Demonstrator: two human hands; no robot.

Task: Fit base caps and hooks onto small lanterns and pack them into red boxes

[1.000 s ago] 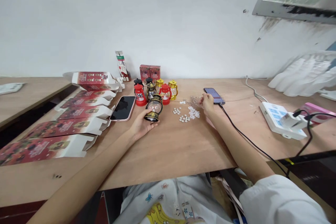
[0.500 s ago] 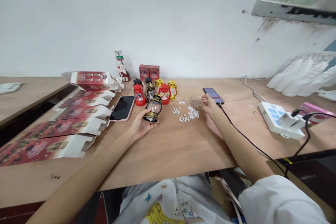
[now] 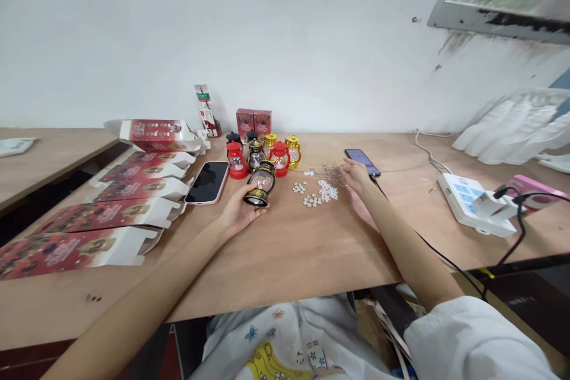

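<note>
A small black-and-gold toy lantern (image 3: 260, 183) with a clear globe lies tilted in my left hand (image 3: 240, 209), whose fingers wrap round its base. At the right edge of a heap of thin bent metal wires (image 3: 328, 174) is my right hand (image 3: 355, 176), its fingers drawn together; what they pinch is too small to make out. Just in front of the wires lie small white cut pieces (image 3: 328, 191) and several round button cells (image 3: 312, 200). Behind the held lantern stand more lanterns: red (image 3: 237, 160), gold (image 3: 293, 152), and black ones (image 3: 256, 155).
Several flattened red printed boxes (image 3: 133, 211) overlap at the left. Beside them rests a dark-screened phone (image 3: 208, 183). Two small red boxes (image 3: 253, 123) stand by the wall. Another phone (image 3: 361, 160) with a black cable lies beyond my right hand; a white power strip (image 3: 472, 203) is farther right.
My right hand has shifted slightly at the wire heap, its fingers now lying more over the wires' right edge. My left hand and the lantern stay almost still.
</note>
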